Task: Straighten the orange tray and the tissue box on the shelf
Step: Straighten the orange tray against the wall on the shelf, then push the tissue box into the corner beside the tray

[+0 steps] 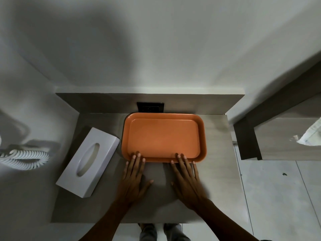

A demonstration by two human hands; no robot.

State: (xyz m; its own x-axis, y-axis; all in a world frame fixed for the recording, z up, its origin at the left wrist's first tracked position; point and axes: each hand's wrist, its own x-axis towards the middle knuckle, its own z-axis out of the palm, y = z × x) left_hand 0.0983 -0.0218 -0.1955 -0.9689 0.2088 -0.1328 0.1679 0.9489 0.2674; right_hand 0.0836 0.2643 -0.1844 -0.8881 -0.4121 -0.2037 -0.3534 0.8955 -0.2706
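While the left hand (134, 178) and right hand (186, 180) are laid flat, gripping nothing, fingertips on the tray (164, 136), the crooked tissue box (88, 162) could be left unstraightened.

**Hidden and cut-off parts**

The black wall socket (150, 107), beyond both hands, is half covered by the orange tray's (163, 136) far rim. Far left of the left hand (133, 180), the white coiled cord (26, 158) runs off the edge. Far right, crumpled white cloth (311, 136) is cropped.
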